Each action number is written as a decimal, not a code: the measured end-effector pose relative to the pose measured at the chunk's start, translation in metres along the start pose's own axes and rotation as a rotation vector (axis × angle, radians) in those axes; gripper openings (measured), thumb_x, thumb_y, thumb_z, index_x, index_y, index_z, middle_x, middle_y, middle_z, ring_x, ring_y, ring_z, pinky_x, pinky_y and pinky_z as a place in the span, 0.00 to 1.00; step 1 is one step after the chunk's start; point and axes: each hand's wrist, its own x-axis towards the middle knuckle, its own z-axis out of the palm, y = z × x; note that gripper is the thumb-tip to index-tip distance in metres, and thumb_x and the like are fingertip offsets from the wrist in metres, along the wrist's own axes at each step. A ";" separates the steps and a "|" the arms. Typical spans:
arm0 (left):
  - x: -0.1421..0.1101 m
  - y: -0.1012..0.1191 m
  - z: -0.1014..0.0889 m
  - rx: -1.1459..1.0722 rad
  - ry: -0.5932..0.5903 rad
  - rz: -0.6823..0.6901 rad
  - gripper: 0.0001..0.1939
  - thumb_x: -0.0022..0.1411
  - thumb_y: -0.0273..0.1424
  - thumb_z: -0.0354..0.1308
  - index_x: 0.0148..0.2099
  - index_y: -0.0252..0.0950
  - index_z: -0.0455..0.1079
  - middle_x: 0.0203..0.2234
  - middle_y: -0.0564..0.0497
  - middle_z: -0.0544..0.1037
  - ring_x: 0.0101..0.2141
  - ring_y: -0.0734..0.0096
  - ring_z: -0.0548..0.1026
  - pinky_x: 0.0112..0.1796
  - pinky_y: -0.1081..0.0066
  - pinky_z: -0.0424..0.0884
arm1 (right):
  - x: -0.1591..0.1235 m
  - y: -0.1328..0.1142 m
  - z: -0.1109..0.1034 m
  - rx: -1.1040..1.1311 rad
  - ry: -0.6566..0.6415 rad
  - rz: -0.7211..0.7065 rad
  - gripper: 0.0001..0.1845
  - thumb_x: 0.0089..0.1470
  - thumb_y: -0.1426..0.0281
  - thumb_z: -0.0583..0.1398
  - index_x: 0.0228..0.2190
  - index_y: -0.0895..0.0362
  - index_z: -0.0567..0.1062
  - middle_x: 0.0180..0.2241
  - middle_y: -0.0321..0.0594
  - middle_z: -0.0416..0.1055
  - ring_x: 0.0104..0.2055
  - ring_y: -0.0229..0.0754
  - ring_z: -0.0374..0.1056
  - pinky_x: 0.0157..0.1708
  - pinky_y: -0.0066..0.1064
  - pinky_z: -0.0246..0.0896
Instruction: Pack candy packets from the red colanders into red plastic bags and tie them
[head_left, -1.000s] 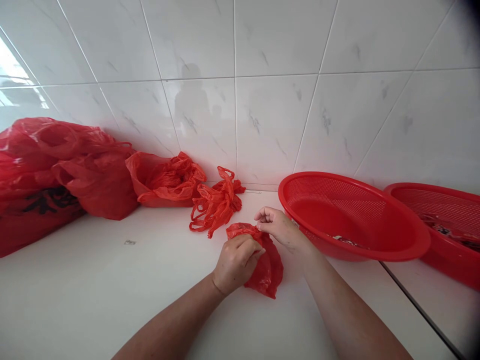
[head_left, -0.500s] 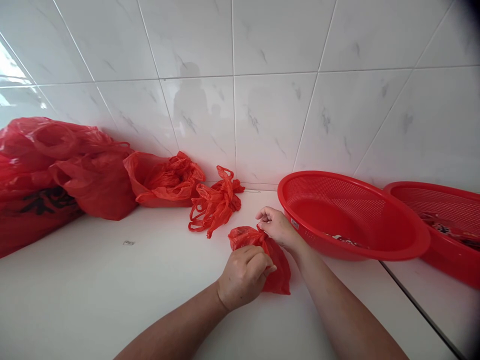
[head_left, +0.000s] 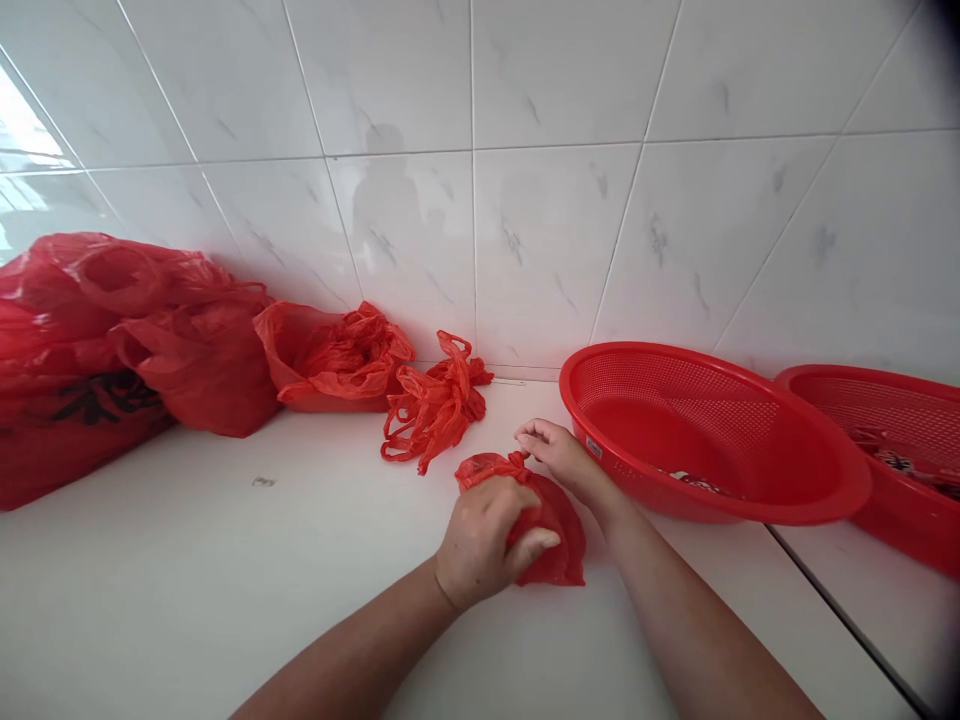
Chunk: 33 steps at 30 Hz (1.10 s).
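Observation:
A small red plastic bag [head_left: 559, 525] lies on the white tabletop, gathered and knotted near its top. My left hand [head_left: 487, 535] is over the front of the bag, its thumb spread away from the bent fingers. Some of its fingertips are hidden behind the hand. Beyond the bag, my right hand [head_left: 559, 450] has thumb and fingertips pinched on a twisted end of the red plastic by the knot. What the bag contains is not visible.
Loose red bags [head_left: 442, 400] lie crumpled by the tiled wall. An open red bag [head_left: 330, 385] and large filled red bags [head_left: 112, 340] stand to the left. At the right are a red colander [head_left: 667, 425] with printed packets and a second red basket [head_left: 900, 500].
My left thumb has opened away from its fingers, where it was pressed against them before. My right hand remains at the knot, and the knot now shows more plainly.

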 end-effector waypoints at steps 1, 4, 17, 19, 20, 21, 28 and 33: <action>0.001 -0.005 -0.003 -0.015 0.038 -0.032 0.19 0.62 0.46 0.48 0.41 0.35 0.62 0.27 0.50 0.69 0.27 0.71 0.66 0.30 0.69 0.65 | -0.001 0.000 -0.001 0.009 0.000 0.003 0.11 0.51 0.62 0.54 0.30 0.57 0.70 0.28 0.35 0.67 0.32 0.36 0.63 0.34 0.28 0.58; 0.003 -0.023 -0.014 0.003 0.058 -0.056 0.38 0.55 0.59 0.44 0.55 0.34 0.55 0.40 0.41 0.69 0.39 0.59 0.69 0.41 0.59 0.66 | -0.001 0.004 -0.001 0.031 0.011 0.037 0.14 0.53 0.59 0.52 0.31 0.57 0.70 0.27 0.35 0.68 0.31 0.36 0.63 0.33 0.28 0.58; 0.002 -0.045 -0.010 0.230 -0.476 -0.201 0.24 0.51 0.22 0.55 0.51 0.42 0.67 0.33 0.50 0.74 0.36 0.65 0.72 0.51 0.52 0.56 | 0.008 0.041 0.000 -0.014 0.104 0.060 0.16 0.50 0.56 0.53 0.27 0.56 0.69 0.18 0.31 0.62 0.22 0.36 0.59 0.24 0.27 0.54; 0.004 -0.044 -0.011 0.208 -0.458 -0.226 0.23 0.48 0.16 0.50 0.44 0.40 0.71 0.30 0.51 0.74 0.33 0.67 0.71 0.46 0.61 0.63 | 0.006 0.040 0.000 -0.026 0.112 0.047 0.14 0.50 0.58 0.54 0.25 0.56 0.68 0.17 0.31 0.62 0.22 0.36 0.59 0.25 0.27 0.54; 0.005 -0.044 -0.012 0.183 -0.449 -0.252 0.22 0.47 0.16 0.49 0.42 0.39 0.71 0.29 0.51 0.75 0.32 0.68 0.71 0.41 0.65 0.65 | 0.005 0.039 0.000 -0.027 0.115 0.038 0.14 0.50 0.58 0.54 0.24 0.55 0.67 0.18 0.31 0.62 0.22 0.36 0.59 0.25 0.27 0.54; 0.007 -0.042 -0.014 0.157 -0.435 -0.288 0.20 0.48 0.16 0.48 0.41 0.38 0.70 0.30 0.51 0.75 0.31 0.68 0.71 0.37 0.69 0.66 | 0.003 0.038 0.000 -0.026 0.119 0.028 0.13 0.50 0.59 0.54 0.23 0.55 0.67 0.18 0.30 0.62 0.23 0.36 0.59 0.25 0.27 0.53; 0.029 -0.039 -0.036 0.126 -0.322 -0.401 0.09 0.56 0.24 0.49 0.36 0.38 0.68 0.29 0.53 0.76 0.29 0.71 0.72 0.27 0.75 0.65 | 0.002 0.040 -0.001 0.003 0.140 0.047 0.13 0.50 0.59 0.52 0.28 0.55 0.67 0.16 0.29 0.60 0.19 0.35 0.56 0.21 0.27 0.52; 0.062 -0.049 -0.104 0.427 -0.376 -0.422 0.05 0.53 0.31 0.56 0.33 0.37 0.69 0.25 0.57 0.75 0.26 0.74 0.71 0.26 0.78 0.62 | 0.005 0.043 -0.002 -0.010 0.149 0.079 0.12 0.50 0.59 0.52 0.29 0.55 0.67 0.16 0.30 0.61 0.19 0.35 0.57 0.21 0.26 0.53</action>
